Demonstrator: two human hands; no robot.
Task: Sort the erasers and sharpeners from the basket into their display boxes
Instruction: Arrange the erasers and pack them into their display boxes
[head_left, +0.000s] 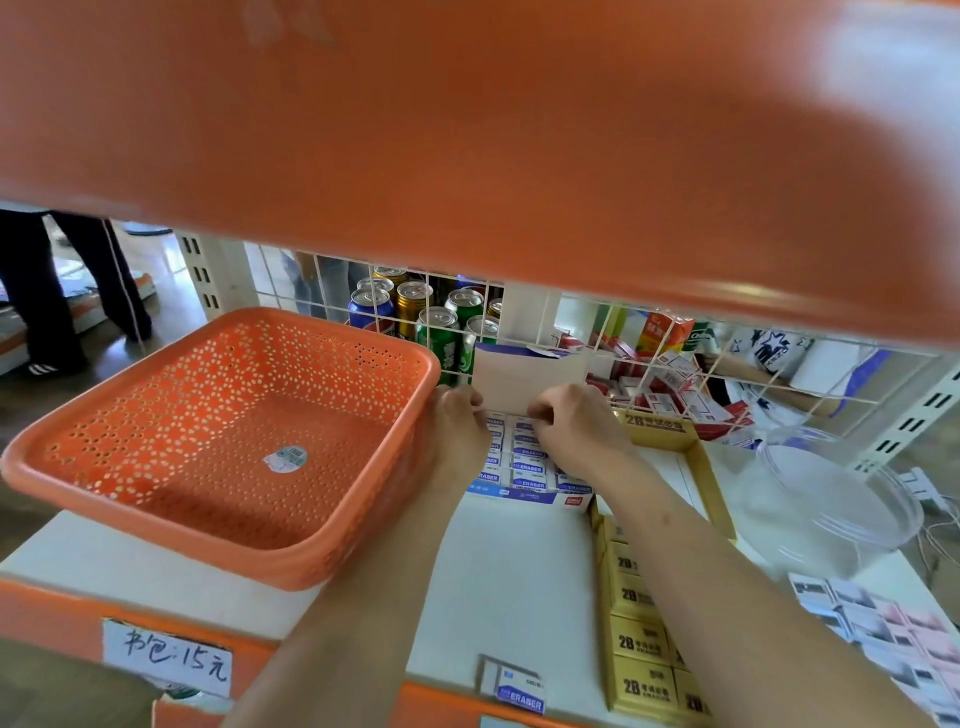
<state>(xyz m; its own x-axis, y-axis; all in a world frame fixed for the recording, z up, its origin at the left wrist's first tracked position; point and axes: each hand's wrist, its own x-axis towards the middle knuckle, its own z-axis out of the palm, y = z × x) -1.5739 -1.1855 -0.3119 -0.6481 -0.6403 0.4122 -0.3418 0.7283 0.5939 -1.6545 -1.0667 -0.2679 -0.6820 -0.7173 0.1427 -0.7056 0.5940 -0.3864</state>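
The orange basket (208, 441) sits at the left of the white shelf (509, 571), with only a sticker showing on its perforated floor. Just right of it stands the eraser display box (524, 496), filled with rows of blue-labelled erasers (527, 457), its white lid flap (524, 379) upright at the far side. The left hand (457, 410) is at the box's far-left corner and the right hand (571, 421) over its far rows, fingers curled on both; whether either grip is clamped on an eraser or on the flap cannot be told. One loose eraser (517, 686) lies at the shelf's near edge, left of the yellow 2B packs (641, 644).
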